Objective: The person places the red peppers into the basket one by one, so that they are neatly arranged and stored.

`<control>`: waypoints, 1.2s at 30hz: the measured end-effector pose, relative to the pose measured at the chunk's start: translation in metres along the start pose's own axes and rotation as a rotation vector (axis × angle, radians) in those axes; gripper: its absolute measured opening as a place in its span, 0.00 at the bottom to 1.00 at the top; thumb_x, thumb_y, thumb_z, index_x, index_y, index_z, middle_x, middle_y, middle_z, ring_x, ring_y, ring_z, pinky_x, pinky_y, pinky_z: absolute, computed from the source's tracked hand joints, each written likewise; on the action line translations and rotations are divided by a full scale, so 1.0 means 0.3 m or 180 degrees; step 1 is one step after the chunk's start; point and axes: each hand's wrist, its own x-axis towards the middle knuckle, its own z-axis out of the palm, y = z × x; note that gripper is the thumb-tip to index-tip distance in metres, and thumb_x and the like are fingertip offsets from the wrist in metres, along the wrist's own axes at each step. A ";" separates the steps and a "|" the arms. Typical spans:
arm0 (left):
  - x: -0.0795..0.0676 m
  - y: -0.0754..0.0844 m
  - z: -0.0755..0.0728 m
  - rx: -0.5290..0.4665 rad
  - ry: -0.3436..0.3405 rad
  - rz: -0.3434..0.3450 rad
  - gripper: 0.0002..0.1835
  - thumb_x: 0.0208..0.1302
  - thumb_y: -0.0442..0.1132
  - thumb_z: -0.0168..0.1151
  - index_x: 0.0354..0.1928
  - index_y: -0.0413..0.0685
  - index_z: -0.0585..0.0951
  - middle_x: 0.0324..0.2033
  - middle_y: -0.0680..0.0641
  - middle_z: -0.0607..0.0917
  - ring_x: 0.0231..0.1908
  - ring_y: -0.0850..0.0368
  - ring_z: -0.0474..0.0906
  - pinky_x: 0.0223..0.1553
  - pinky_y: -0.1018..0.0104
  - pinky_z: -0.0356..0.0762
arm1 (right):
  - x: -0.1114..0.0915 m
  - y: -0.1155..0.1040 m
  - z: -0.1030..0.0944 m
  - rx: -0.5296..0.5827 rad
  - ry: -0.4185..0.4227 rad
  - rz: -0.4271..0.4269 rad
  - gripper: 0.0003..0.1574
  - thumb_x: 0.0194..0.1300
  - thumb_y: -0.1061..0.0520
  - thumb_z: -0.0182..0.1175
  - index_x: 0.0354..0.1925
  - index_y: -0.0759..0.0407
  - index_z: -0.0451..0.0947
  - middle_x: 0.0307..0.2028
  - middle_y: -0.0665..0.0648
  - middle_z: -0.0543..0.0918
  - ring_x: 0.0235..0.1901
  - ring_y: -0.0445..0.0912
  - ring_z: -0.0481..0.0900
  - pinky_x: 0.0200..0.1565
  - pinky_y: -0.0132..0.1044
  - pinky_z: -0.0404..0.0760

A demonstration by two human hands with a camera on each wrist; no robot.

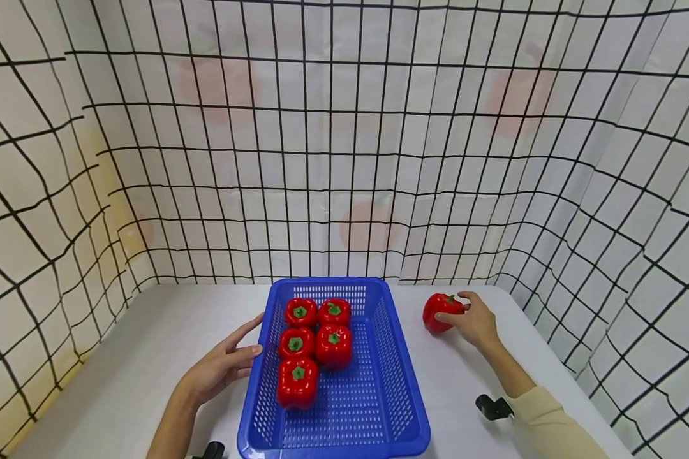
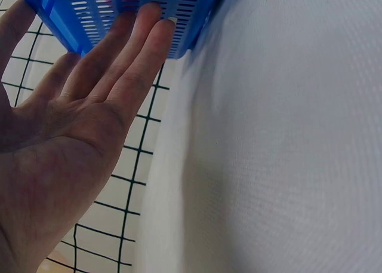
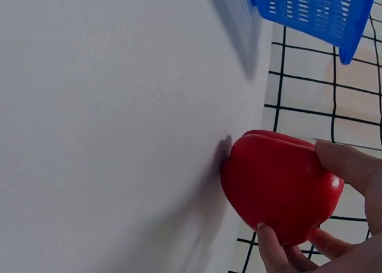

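My right hand [image 1: 475, 322] grips a red bell pepper [image 1: 436, 313] on the white table, to the right of a blue plastic basket [image 1: 399, 370]. Thumb and fingers close around the pepper [image 3: 277, 183] in the right wrist view. My left hand [image 1: 221, 366] is at the basket's left side, its fingertips at the rim and wall. Nearly straight fingers reach the slotted wall of the basket [image 2: 191, 22] in the left wrist view. Inside the basket, several red bell peppers [image 1: 297, 382] with green stems fill the left side, stems up.
A black wire grid [image 1: 330, 153] over white sheeting encloses the white table [image 1: 126, 370] at the back and both sides. Black wrist camera mounts show near each forearm, the right one [image 1: 494, 408] above the table.
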 end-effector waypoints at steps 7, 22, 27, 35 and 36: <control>0.001 0.000 0.002 -0.0007 -0.0012 -0.0027 0.42 0.74 0.47 0.58 0.82 0.67 0.46 0.70 0.34 0.72 0.57 0.41 0.84 0.58 0.51 0.82 | -0.024 -0.030 -0.016 -0.0086 0.0003 -0.0080 0.55 0.58 0.51 0.73 0.75 0.64 0.56 0.66 0.76 0.68 0.64 0.71 0.67 0.56 0.63 0.82; -0.002 0.004 0.000 0.0008 -0.0004 -0.0030 0.42 0.74 0.47 0.58 0.82 0.66 0.46 0.70 0.34 0.72 0.56 0.42 0.84 0.57 0.52 0.82 | -0.069 -0.130 -0.102 -0.0478 -0.0106 -0.0556 0.56 0.50 0.56 0.77 0.72 0.66 0.62 0.61 0.78 0.66 0.60 0.72 0.69 0.51 0.64 0.83; -0.002 0.006 0.000 0.0035 0.0011 -0.0016 0.42 0.74 0.47 0.58 0.82 0.67 0.46 0.70 0.34 0.72 0.56 0.42 0.85 0.57 0.51 0.82 | -0.092 -0.185 -0.132 -0.0520 -0.0109 -0.0745 0.55 0.50 0.56 0.78 0.71 0.67 0.64 0.61 0.77 0.67 0.59 0.72 0.70 0.50 0.62 0.85; -0.001 0.004 -0.002 0.0022 -0.0011 -0.0003 0.42 0.74 0.46 0.58 0.82 0.67 0.46 0.70 0.34 0.72 0.56 0.42 0.84 0.58 0.52 0.82 | -0.137 -0.286 -0.167 -0.0458 -0.0116 -0.0951 0.53 0.48 0.55 0.78 0.69 0.68 0.67 0.62 0.75 0.68 0.59 0.70 0.69 0.48 0.61 0.86; 0.000 0.003 -0.002 0.0024 -0.0018 0.0000 0.42 0.74 0.46 0.58 0.82 0.67 0.46 0.70 0.34 0.73 0.56 0.42 0.84 0.58 0.52 0.82 | -0.143 -0.297 -0.169 -0.0467 -0.0121 -0.0972 0.53 0.48 0.55 0.78 0.69 0.67 0.67 0.62 0.75 0.68 0.59 0.69 0.69 0.47 0.60 0.86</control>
